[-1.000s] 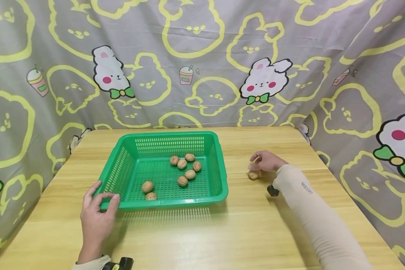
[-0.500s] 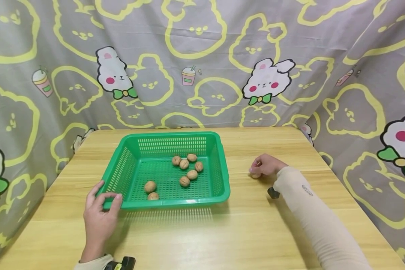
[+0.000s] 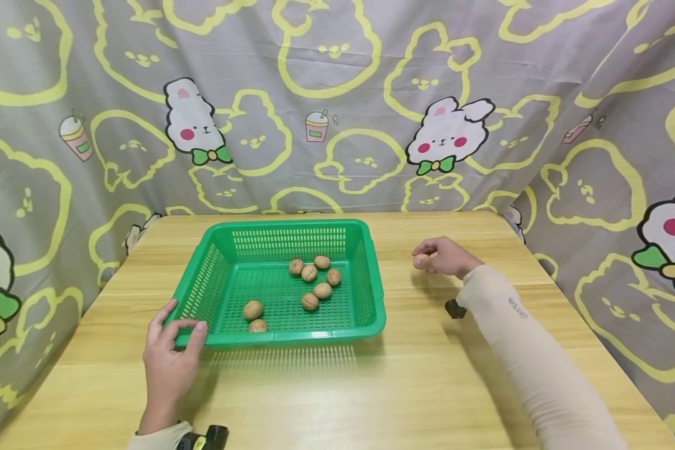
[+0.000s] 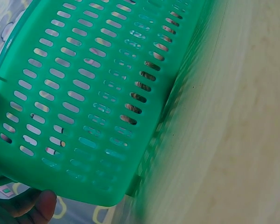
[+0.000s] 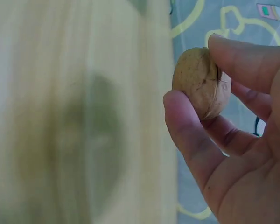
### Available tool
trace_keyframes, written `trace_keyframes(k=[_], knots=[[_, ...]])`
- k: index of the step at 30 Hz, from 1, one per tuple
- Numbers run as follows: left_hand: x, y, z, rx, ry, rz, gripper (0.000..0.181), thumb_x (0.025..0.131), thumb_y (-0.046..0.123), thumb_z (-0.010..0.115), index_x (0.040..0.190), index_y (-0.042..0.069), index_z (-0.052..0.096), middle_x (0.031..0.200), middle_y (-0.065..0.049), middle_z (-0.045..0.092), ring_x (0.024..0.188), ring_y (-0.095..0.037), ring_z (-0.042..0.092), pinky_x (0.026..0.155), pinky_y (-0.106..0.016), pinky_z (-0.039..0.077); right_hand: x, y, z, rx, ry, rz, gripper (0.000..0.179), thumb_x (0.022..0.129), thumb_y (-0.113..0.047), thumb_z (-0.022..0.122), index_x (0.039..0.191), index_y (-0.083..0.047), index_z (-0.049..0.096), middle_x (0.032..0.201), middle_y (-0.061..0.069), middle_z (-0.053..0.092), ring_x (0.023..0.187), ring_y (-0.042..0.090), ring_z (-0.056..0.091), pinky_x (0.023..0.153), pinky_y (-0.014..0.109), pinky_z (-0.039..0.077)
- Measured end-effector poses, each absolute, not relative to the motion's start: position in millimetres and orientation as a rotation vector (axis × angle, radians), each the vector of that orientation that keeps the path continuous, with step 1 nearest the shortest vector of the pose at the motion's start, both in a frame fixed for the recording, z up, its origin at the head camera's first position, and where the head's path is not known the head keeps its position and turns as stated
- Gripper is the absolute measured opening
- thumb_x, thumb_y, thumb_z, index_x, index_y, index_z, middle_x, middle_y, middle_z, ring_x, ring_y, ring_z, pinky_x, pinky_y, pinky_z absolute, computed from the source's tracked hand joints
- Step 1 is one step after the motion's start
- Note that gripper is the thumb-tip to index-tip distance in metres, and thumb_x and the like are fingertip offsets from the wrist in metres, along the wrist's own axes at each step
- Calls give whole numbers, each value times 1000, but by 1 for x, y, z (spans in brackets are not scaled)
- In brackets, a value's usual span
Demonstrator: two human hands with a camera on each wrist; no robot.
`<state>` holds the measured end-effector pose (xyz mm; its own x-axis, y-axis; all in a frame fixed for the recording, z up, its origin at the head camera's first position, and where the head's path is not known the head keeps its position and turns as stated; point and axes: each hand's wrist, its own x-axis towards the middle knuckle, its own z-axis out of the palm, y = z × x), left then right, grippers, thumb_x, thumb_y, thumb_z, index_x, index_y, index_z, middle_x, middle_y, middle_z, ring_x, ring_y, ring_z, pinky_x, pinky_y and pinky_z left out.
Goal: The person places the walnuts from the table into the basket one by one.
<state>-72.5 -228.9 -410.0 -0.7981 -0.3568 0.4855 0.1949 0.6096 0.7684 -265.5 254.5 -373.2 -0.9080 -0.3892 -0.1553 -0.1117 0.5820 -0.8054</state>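
In the head view my right hand [image 3: 449,256] is raised above the table, to the right of the green plastic basket [image 3: 298,338]. Its thumb and fingertips pinch a walnut [image 5: 196,79], which shows whole in the right wrist view. At the basket's front left corner, my left hand [image 3: 169,369] grips the rim between thumb and fingers. Part of that hand's grip is hidden behind the rim. Several walnuts [image 3: 323,290] lie inside the basket, most in a group towards the right, with two near the front wall.
The basket stands on a light wooden table [image 3: 326,406], left of its middle. A grey curtain [image 3: 354,69] with yellow outlines and cartoon rabbits hangs behind the table and at both sides. A black wrist camera [image 3: 455,309] sits under the right wrist.
My right hand has taken hold of the walnut on the table and lifted it off the surface. The left hand keeps its place at the basket corner. The head view has shifted slightly.
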Motion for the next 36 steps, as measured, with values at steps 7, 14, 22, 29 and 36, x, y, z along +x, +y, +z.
trace_keyframes(k=[7, 14, 22, 29, 36], knots=[[-74, -230, -413, 110, -2204, -1140, 14, 87, 12, 68, 83, -1, 64, 143, -15, 44, 131, -44, 36, 99, -64, 31, -269, 233, -346, -468, 2509, -1331, 31, 99, -16, 57, 122, 3, 57, 108, 19, 55, 99, 35, 59, 87, 46, 52], [-74, -230, -412, 108, -2195, -1144, 15, 87, 12, 68, 83, -1, 64, 143, -15, 45, 130, -44, 37, 98, -63, 31, -277, 211, -328, -527, 2593, -1325, 32, 100, -19, 55, 126, -2, 60, 113, 18, 56, 94, 29, 63, 84, 42, 54], [-73, -228, -411, 113, -2196, -1154, 13, 87, 12, 68, 83, -1, 64, 143, -15, 45, 129, -44, 38, 98, -64, 31, -275, 178, -313, -578, 2416, -1566, 33, 103, -7, 43, 131, 6, 54, 124, 25, 53, 101, 31, 60, 84, 41, 54], [-72, -227, -411, 110, -2193, -1162, 14, 87, 12, 68, 83, -1, 65, 144, -15, 44, 129, -44, 38, 98, -63, 31, -274, 150, -306, -631, 2389, -1553, 31, 103, -10, 44, 128, 4, 55, 116, 22, 52, 94, 32, 63, 81, 41, 55], [-72, -228, -411, 131, -2202, -1167, 13, 87, 12, 67, 84, 0, 65, 144, -13, 44, 129, -44, 38, 96, -63, 32, -273, 112, -308, -649, 2288, -1647, 27, 98, -3, 48, 121, 4, 58, 115, 21, 52, 93, 31, 63, 77, 39, 56]])
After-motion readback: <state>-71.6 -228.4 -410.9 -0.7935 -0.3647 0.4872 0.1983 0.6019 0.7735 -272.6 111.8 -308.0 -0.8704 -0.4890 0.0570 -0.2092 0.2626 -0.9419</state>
